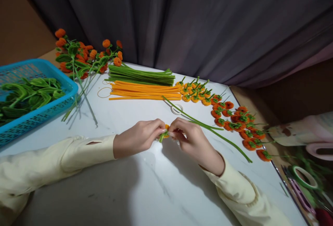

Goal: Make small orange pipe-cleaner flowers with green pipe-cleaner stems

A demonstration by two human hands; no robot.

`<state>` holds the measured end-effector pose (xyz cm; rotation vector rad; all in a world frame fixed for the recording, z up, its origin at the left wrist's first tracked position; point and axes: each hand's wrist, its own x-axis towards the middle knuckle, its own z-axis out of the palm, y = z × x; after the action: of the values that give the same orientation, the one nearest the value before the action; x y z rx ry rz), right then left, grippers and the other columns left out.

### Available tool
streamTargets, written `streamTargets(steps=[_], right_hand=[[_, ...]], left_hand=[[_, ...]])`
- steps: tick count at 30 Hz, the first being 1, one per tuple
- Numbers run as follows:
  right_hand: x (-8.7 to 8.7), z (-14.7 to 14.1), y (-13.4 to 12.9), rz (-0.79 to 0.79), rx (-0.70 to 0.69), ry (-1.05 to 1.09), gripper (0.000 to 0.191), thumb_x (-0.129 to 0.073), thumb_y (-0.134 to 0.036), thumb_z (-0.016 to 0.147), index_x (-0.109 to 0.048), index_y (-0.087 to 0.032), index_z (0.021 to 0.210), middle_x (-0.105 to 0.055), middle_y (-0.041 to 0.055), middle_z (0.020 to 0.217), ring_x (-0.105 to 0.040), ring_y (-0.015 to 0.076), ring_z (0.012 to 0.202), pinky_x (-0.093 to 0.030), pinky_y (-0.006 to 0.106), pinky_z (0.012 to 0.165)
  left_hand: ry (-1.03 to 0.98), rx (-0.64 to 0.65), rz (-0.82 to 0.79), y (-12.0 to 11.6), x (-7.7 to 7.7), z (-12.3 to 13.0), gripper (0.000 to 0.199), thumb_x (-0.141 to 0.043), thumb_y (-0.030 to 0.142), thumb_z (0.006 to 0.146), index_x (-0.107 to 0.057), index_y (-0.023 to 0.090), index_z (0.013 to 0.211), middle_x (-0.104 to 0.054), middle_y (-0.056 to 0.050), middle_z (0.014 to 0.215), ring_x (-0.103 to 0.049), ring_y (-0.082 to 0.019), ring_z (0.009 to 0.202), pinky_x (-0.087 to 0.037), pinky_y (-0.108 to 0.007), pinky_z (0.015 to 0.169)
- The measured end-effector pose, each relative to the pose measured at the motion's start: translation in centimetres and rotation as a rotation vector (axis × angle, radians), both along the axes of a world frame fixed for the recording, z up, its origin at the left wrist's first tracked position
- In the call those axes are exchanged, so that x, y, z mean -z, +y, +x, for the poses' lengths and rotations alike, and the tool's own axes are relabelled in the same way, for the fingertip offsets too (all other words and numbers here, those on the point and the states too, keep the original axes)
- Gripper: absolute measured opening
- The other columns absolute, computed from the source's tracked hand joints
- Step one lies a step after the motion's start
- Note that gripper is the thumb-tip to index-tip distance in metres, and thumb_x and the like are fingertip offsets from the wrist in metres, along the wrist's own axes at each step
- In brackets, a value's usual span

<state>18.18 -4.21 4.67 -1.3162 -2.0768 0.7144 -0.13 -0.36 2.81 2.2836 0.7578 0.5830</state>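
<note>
Between my fingertips, above the white table (pixel 156 191), is a small yellow-orange pipe-cleaner pumpkin (pixel 166 127) with a green top and stem pointing down toward me. My left hand (pixel 142 134) pinches it from the left. From the other side my right hand (pixel 194 141) pinches it, with thumb and index finger at its edge. The fingers partly cover the piece. Long green pipe cleaners (pixel 208 126) lie just beyond and to the right of my right hand, near a small white ring (pixel 177 109) that looks like a tape roll.
Bundles of green pipe cleaners (pixel 142 75) and yellow-orange pipe cleaners (pixel 145 90) lie at the back. Yellow pumpkins (pixel 195 98) and orange pumpkins (pixel 248 134) line the right side. A blue basket (pixel 59 104) of green leaves stands left, by orange flower stems (pixel 85 58). Green tape (pixel 305 177) lies far right.
</note>
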Motion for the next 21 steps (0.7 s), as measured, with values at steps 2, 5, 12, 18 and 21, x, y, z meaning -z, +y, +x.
streamTargets(steps=[2,5,12,18,21], right_hand=[[-0.2,0.1,0.1,-0.104,-0.009,-0.021,0.027,-0.041,0.007,0.064,-0.053,-0.016,0.068,-0.055,-0.0004,0.066,-0.050,0.0111,0.060,-0.036,0.021,0.057],[-0.4,0.2,0.3,-0.237,-0.028,-0.060,0.026,-0.044,0.008,0.061,-0.053,-0.015,0.064,-0.055,-0.0022,0.062,-0.049,0.0095,0.056,-0.035,0.020,0.055],[-0.6,0.6,0.3,-0.170,-0.008,-0.124,0.028,-0.043,0.009,0.058,-0.055,-0.015,0.065,-0.056,-0.0022,0.062,-0.049,0.0092,0.055,-0.036,0.019,0.054],[-0.4,1.1,0.9,-0.160,0.094,-0.079,0.022,-0.047,0.004,0.064,-0.057,-0.015,0.069,-0.059,0.0000,0.062,-0.055,0.0122,0.057,-0.040,0.022,0.056],[0.1,1.0,1.0,-0.173,0.108,-0.065,0.021,-0.047,0.003,0.066,-0.057,-0.015,0.069,-0.059,0.0002,0.062,-0.055,0.0125,0.058,-0.041,0.022,0.057]], left_hand=[[0.040,0.079,0.063,-0.1,0.5,-0.2,0.020,-0.031,0.021,0.093,-0.050,0.017,0.090,-0.058,-0.002,0.075,-0.054,-0.012,0.064,-0.041,-0.023,0.060],[0.080,0.240,0.172,-0.2,1.1,-0.4,0.024,-0.028,0.019,0.093,-0.052,0.015,0.092,-0.059,-0.006,0.079,-0.054,-0.015,0.068,-0.041,-0.025,0.063],[0.050,0.163,-0.105,0.5,0.5,-0.1,0.021,-0.031,0.022,0.093,-0.052,0.017,0.095,-0.059,-0.001,0.074,-0.054,-0.011,0.061,-0.042,-0.021,0.060],[-0.037,0.092,-0.263,1.0,0.3,0.1,0.021,-0.041,0.026,0.089,-0.051,0.017,0.105,-0.058,0.001,0.073,-0.052,-0.009,0.059,-0.044,-0.019,0.056],[-0.083,0.017,-0.293,0.7,1.0,0.2,0.027,-0.054,0.030,0.082,-0.053,0.017,0.105,-0.057,-0.001,0.077,-0.052,-0.009,0.060,-0.044,-0.018,0.052]])
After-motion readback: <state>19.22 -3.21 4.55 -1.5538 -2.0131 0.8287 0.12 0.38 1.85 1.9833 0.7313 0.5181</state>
